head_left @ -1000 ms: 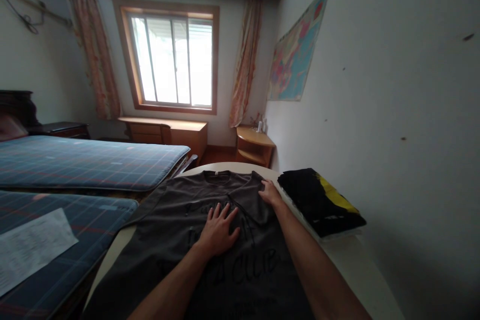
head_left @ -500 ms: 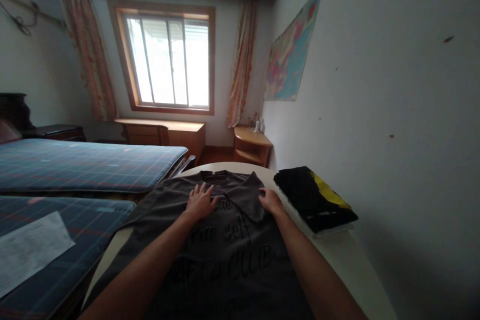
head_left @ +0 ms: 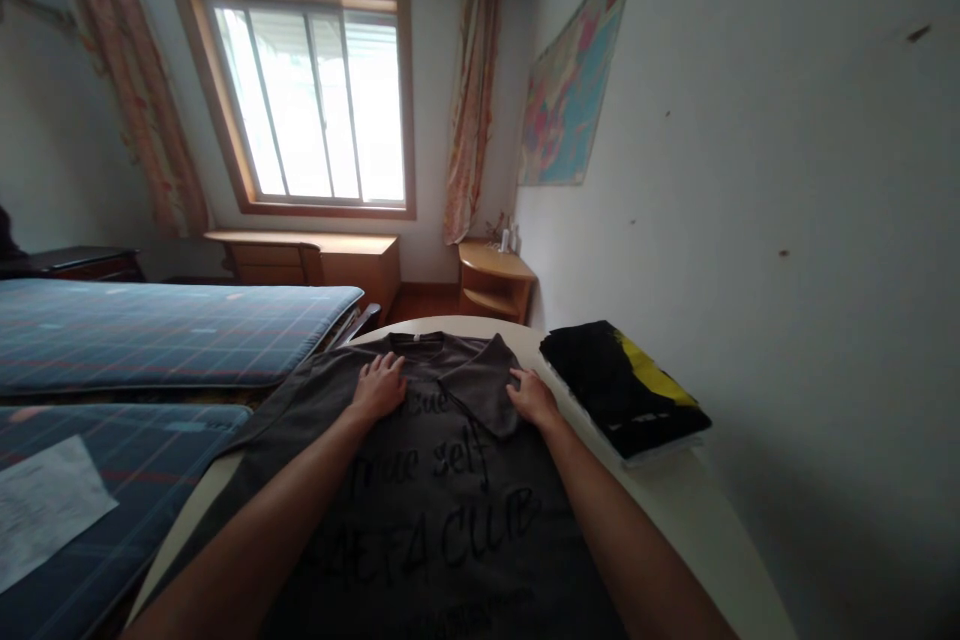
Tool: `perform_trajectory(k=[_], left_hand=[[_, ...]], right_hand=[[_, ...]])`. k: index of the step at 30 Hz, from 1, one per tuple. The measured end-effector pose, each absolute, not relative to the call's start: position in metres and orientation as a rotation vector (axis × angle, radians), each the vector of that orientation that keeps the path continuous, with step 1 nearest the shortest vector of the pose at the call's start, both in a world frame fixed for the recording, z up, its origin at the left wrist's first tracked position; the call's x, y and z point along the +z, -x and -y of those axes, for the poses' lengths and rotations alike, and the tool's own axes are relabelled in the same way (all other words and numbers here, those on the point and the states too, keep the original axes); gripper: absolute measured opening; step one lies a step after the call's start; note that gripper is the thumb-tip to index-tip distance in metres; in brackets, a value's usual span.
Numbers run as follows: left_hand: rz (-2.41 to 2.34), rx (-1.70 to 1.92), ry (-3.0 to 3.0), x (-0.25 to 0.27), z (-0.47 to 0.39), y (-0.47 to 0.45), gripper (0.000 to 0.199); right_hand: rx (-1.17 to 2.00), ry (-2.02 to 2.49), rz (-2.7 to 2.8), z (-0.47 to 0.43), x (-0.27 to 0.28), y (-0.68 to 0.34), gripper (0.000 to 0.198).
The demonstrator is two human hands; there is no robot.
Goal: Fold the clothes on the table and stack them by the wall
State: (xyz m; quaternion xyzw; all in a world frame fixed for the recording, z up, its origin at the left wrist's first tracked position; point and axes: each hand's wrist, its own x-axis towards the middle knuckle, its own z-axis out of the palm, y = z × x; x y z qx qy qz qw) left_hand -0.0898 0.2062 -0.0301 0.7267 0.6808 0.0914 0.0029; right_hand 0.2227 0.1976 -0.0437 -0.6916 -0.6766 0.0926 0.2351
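A dark grey T-shirt [head_left: 450, 435] is lying front side up on a pale, round-edged table [head_left: 675, 520], directly beneath and between the hands. Its long axis is running away from the wearer toward the window [head_left: 311, 100]: the collar [head_left: 418, 344] is sitting at the far end, while the lower part is running out of view at the near end (the black lettering [head_left: 427, 545] is accordingly facing the wearer right way up). The left hand [head_left: 381, 386] is resting palm down on the upper chest, just on the near left side of the collar, its fingers extending loosely and gripping nothing that shows. The right hand [head_left: 532, 396] is lying at the opposite edge, its fingers bending inward and touching the border of a folded-over flap [head_left: 480, 382]; whether they are pinching the cloth, one cannot tell. Of the two, the right hand is lying nearer this flap, the left nearer the collar. A folded black-and-yellow bundle [head_left: 622, 385] is lying apart from the shirt, just beyond the right hand, toward the wall [head_left: 750, 160].
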Motion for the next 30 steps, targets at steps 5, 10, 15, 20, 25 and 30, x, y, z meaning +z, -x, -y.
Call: perform_trajectory(k=[5,10,15,20,25,30], left_hand=[[-1.676,0.466,-2.599,-0.024,-0.175,0.038,0.049],[-1.523,0.665,-2.464,-0.012,-0.161,0.005,0.048],[-1.438,0.778,-2.118,0.003,-0.163,-0.011,0.055],[-1.495,0.77,-2.19,0.001,-0.167,-0.024,0.05],[-1.567,0.695,-2.276,-0.01,-0.17,-0.032,0.049],[-1.67,0.629,-2.344,-0.009,-0.166,-0.039,0.044]], right_hand=[[0.274,1.798,1.854,-0.193,-0.028,-0.221,0.052],[0.309,1.605,1.918,-0.18,-0.003,-0.207,0.053],[0.524,1.35,1.958,-0.156,0.001,-0.193,0.052],[0.735,1.237,1.958,-0.125,-0.011,-0.197,0.058],[0.432,1.427,2.113,-0.08,-0.009,-0.211,0.046],[0.128,1.758,2.23,-0.033,0.002,-0.221,0.022]])
